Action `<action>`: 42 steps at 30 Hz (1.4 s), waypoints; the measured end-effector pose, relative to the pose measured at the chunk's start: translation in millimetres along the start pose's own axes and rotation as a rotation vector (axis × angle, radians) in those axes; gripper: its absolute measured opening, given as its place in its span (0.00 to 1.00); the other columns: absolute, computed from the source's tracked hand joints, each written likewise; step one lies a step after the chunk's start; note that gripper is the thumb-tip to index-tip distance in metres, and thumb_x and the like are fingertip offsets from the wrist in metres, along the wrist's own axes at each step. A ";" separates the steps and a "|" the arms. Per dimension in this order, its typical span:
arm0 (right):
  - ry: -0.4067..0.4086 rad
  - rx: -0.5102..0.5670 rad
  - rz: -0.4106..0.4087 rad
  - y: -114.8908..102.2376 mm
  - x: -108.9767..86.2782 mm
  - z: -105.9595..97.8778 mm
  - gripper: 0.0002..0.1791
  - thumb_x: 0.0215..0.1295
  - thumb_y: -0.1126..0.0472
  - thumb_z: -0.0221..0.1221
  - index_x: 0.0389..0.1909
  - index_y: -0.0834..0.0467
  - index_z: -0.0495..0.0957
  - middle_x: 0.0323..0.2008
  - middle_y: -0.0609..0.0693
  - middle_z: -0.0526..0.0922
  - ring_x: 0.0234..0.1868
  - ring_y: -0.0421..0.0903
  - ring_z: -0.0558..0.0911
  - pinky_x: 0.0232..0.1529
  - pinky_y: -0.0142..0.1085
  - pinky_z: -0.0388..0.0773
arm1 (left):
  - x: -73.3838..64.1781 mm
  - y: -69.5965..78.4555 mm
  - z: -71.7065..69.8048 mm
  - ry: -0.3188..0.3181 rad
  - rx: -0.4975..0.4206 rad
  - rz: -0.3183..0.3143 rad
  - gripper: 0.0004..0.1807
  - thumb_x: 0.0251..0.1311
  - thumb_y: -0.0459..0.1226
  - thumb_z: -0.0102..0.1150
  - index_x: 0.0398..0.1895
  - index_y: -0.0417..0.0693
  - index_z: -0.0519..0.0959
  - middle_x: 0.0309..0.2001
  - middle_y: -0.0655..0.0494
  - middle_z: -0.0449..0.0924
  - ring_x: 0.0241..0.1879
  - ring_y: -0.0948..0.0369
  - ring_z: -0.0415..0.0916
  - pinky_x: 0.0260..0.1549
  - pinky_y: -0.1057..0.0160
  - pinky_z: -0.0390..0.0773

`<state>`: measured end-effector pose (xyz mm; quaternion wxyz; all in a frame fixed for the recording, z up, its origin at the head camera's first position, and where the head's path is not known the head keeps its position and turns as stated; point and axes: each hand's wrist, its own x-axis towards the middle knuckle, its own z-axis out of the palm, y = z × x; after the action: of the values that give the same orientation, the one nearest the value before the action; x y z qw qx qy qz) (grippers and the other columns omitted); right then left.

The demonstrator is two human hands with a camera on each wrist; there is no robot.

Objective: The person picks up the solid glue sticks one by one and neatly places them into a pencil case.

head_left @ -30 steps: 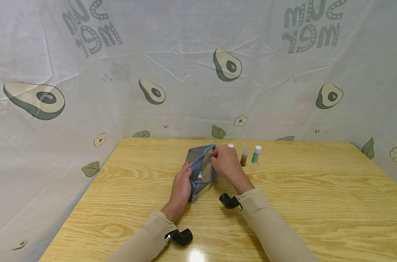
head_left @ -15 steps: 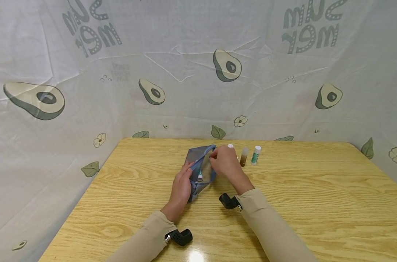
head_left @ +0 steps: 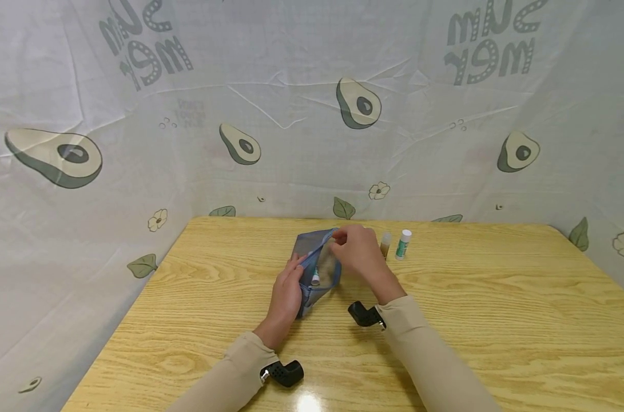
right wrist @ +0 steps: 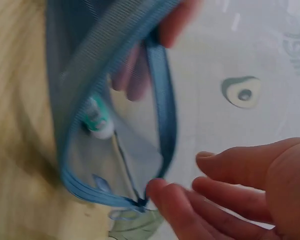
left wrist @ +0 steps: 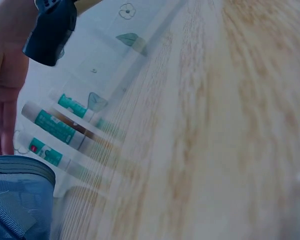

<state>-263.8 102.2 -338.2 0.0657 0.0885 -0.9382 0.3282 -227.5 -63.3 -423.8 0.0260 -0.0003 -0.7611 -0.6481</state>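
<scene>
My left hand (head_left: 285,294) grips the side of a blue-grey mesh zip pouch (head_left: 306,243), its mouth spread wide. Inside lies a glue-stick-like tube (right wrist: 99,120) with a green and white label. At the far end of the pouch's mouth is my right hand (head_left: 362,252). In the right wrist view its forefinger tip meets the zip's end corner, while the thumb (right wrist: 230,161) stands apart with nothing between them. Beyond that hand a similar green-labelled tube (head_left: 402,245) stands upright beside a clear-topped brown tube (head_left: 385,245).
In the left wrist view, several green-labelled tubes (left wrist: 55,126) stand close together past the pouch; some are behind the right hand in the head view. The wood-grain table (head_left: 471,309) ends at a hanging printed cloth (head_left: 291,171). Black wrist cameras (head_left: 363,314) jut from both sleeves.
The right hand has shifted slightly up and right along the pouch's mouth, now covering the white-capped tube behind it. Left hand and pouch stay in place.
</scene>
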 end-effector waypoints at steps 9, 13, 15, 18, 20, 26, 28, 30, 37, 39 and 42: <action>0.202 0.148 -0.083 9.7 -3.9 -24.0 0.19 0.75 0.59 0.64 0.62 0.61 0.84 0.53 0.60 0.90 0.53 0.58 0.89 0.51 0.53 0.88 | -1.2 -0.1 1.1 0.009 0.005 -0.008 0.27 0.83 0.41 0.35 0.76 0.47 0.74 0.85 0.47 0.55 0.87 0.46 0.44 0.84 0.38 0.46; 0.293 0.225 -0.152 17.8 -9.1 -30.6 0.19 0.73 0.61 0.66 0.62 0.62 0.84 0.56 0.61 0.89 0.53 0.59 0.89 0.54 0.53 0.88 | -1.0 -0.5 1.0 0.015 0.008 -0.013 0.27 0.83 0.41 0.35 0.76 0.47 0.74 0.85 0.47 0.56 0.87 0.46 0.44 0.84 0.38 0.46; 0.320 0.251 -0.165 23.0 -11.7 -33.4 0.20 0.72 0.61 0.67 0.63 0.62 0.83 0.57 0.61 0.88 0.54 0.58 0.89 0.57 0.54 0.87 | -0.8 -0.8 0.9 0.015 0.008 -0.014 0.27 0.83 0.41 0.35 0.76 0.47 0.75 0.85 0.47 0.56 0.87 0.46 0.44 0.84 0.38 0.46; 0.343 0.264 -0.154 30.3 -16.5 -38.6 0.21 0.73 0.61 0.66 0.64 0.60 0.83 0.59 0.60 0.88 0.56 0.58 0.88 0.59 0.54 0.86 | -0.6 -1.3 0.9 0.015 0.004 -0.015 0.27 0.83 0.41 0.35 0.75 0.46 0.75 0.85 0.46 0.56 0.87 0.46 0.44 0.84 0.38 0.46; 0.348 0.277 -0.131 34.3 -19.8 -42.6 0.21 0.73 0.60 0.66 0.64 0.59 0.83 0.60 0.59 0.88 0.57 0.57 0.88 0.60 0.53 0.86 | -0.7 -1.6 0.9 0.013 0.001 -0.014 0.27 0.83 0.41 0.35 0.75 0.46 0.75 0.85 0.46 0.56 0.87 0.46 0.44 0.84 0.38 0.46; 0.340 0.312 -0.087 43.4 -27.2 -50.9 0.23 0.74 0.54 0.67 0.66 0.56 0.82 0.61 0.57 0.87 0.60 0.56 0.87 0.63 0.52 0.84 | -1.0 -2.3 0.8 -0.010 -0.010 -0.005 0.27 0.84 0.41 0.34 0.76 0.46 0.73 0.85 0.46 0.55 0.87 0.45 0.42 0.84 0.38 0.45; 0.339 0.306 -0.090 46.4 -28.1 -51.4 0.24 0.73 0.53 0.67 0.66 0.56 0.82 0.61 0.57 0.87 0.60 0.55 0.87 0.63 0.52 0.83 | -0.9 -2.3 0.7 -0.013 -0.008 -0.002 0.27 0.84 0.41 0.34 0.77 0.46 0.73 0.85 0.46 0.54 0.87 0.45 0.42 0.84 0.38 0.45; 0.337 0.303 -0.092 49.1 -28.8 -51.3 0.25 0.73 0.53 0.68 0.67 0.56 0.81 0.62 0.57 0.87 0.61 0.56 0.87 0.63 0.52 0.83 | -0.9 -2.3 0.7 -0.013 -0.008 -0.004 0.27 0.84 0.41 0.34 0.77 0.47 0.73 0.85 0.46 0.55 0.87 0.45 0.42 0.84 0.38 0.45; 0.335 0.314 -0.099 52.7 -29.4 -51.0 0.27 0.72 0.54 0.68 0.69 0.57 0.80 0.63 0.58 0.86 0.62 0.56 0.86 0.64 0.51 0.83 | -1.0 -2.0 0.1 -0.004 -0.008 -0.010 0.27 0.84 0.41 0.34 0.76 0.46 0.74 0.85 0.46 0.55 0.87 0.45 0.42 0.85 0.38 0.44; 0.331 0.321 -0.093 52.1 -29.8 -51.3 0.27 0.72 0.53 0.68 0.69 0.57 0.80 0.63 0.57 0.86 0.63 0.55 0.86 0.64 0.49 0.83 | -1.1 -1.4 -0.1 0.001 -0.001 -0.011 0.27 0.84 0.41 0.35 0.76 0.47 0.74 0.85 0.47 0.56 0.87 0.45 0.42 0.84 0.38 0.45; 0.322 0.340 -0.083 52.2 -30.3 -51.1 0.28 0.73 0.52 0.68 0.70 0.57 0.79 0.64 0.57 0.86 0.63 0.55 0.86 0.61 0.35 0.85 | -1.3 -0.7 -0.5 0.004 0.005 -0.015 0.27 0.84 0.42 0.34 0.76 0.47 0.74 0.85 0.47 0.56 0.87 0.45 0.42 0.84 0.37 0.45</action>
<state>-241.8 178.1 -335.6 0.2122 0.0834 -0.8422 0.4885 -226.2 -63.8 -424.5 0.0226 0.0069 -0.7626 -0.6465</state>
